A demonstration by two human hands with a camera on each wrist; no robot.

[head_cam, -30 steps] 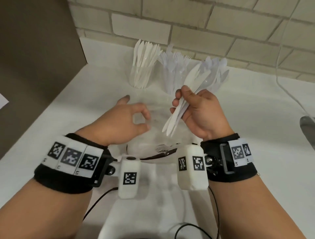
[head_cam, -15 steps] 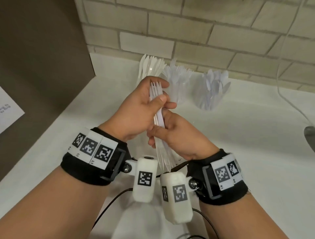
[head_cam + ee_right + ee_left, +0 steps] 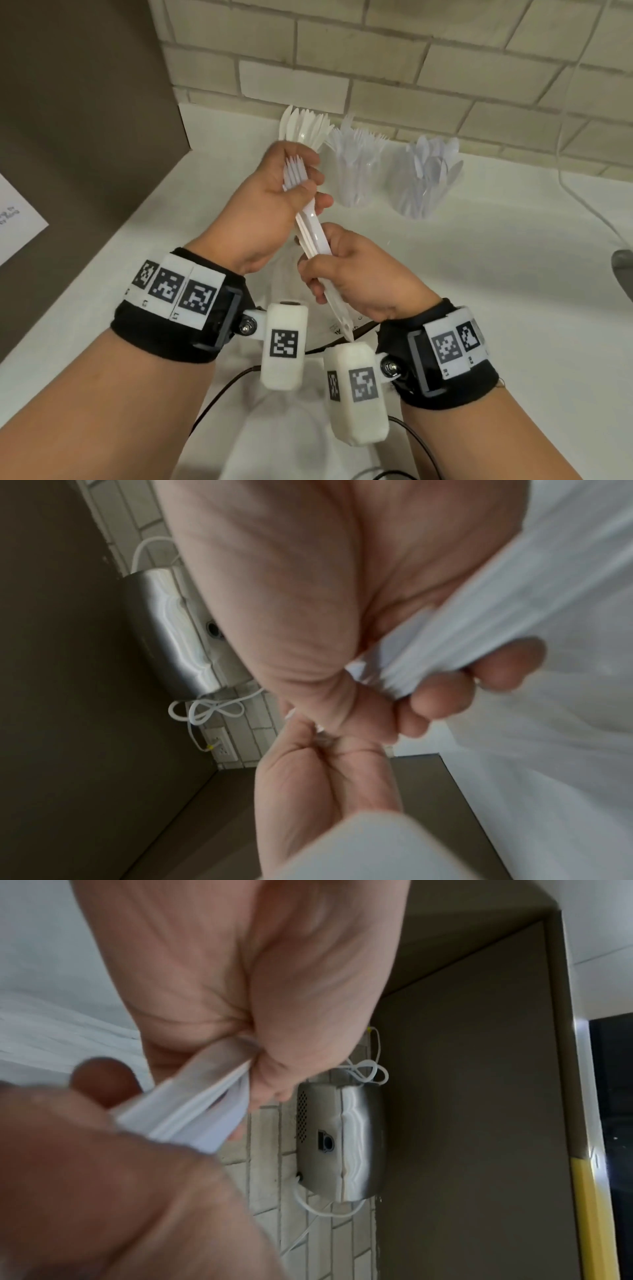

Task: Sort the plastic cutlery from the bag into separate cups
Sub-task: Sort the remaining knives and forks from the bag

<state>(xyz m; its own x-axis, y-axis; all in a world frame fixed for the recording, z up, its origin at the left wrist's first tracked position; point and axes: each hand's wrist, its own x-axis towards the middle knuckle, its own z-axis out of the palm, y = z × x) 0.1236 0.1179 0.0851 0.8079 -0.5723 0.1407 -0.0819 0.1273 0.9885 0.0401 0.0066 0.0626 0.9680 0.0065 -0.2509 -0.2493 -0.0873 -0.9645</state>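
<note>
The left hand point(image 3: 270, 202) has its fingers and thumb curled round the upper end of a bundle of white plastic knives point(image 3: 310, 229), whose pointed tips stick up out of the fist near the centre of the head view. The right hand point(image 3: 359, 274) clasps the lower part of the same bundle, its fingers point(image 3: 441, 699) wrapped about the handles, and one handle end pokes out below the palm toward the wrist camera. The bundle runs on a slant from upper left to lower right between the two fists, held in the air above a crumpled clear plastic bag point(image 3: 291, 284) that lies on the white counter point(image 3: 513, 274) under the wrists.

Behind the hands, in the upper middle of the frame, three clear plastic cups stand in a row against the pale brick wall point(image 3: 411, 68). The left cup of white knives point(image 3: 305, 126) shows just over the left hand. The middle cup of clear forks point(image 3: 356, 164) is beside it, and the right cup of clear spoons point(image 3: 428, 178) stands a little apart. A brown panel point(image 3: 75, 102) fills the upper left. A white cable point(image 3: 582, 205) runs down the right edge of the counter.
</note>
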